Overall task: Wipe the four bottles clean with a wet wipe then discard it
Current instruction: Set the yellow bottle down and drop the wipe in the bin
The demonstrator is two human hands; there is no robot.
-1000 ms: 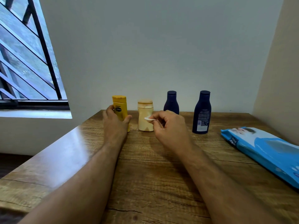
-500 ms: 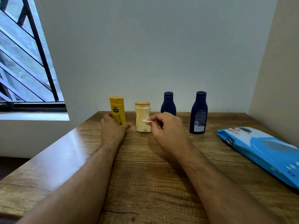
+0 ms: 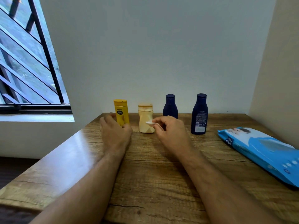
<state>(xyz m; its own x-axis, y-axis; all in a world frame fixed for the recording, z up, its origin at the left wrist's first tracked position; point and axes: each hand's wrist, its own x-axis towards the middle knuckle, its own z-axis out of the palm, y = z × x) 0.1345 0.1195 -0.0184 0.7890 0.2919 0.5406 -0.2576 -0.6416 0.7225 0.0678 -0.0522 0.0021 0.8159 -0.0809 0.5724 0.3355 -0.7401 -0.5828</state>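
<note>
Four bottles stand in a row at the back of the wooden table [image 3: 153, 175]: a yellow bottle [image 3: 121, 110], a cream bottle [image 3: 145, 117], a small navy bottle [image 3: 170, 107] and a taller navy bottle [image 3: 199, 113]. My left hand [image 3: 114, 131] is wrapped round the foot of the yellow bottle, fingers to its left and thumb in front, hiding its base. My right hand [image 3: 171, 131] pinches a small folded white wet wipe [image 3: 151, 123] just in front of the cream bottle's right side, partly covering the small navy bottle.
A blue pack of wet wipes [image 3: 262, 151] lies on the table at the right, near the side wall. The back wall is right behind the bottles. A barred window [image 3: 24, 62] is at the left, beyond the table's left edge.
My left hand has slid from the yellow bottle's middle down to its foot, and the bottle now stands upright. The right hand keeps the wipe by the cream bottle.
</note>
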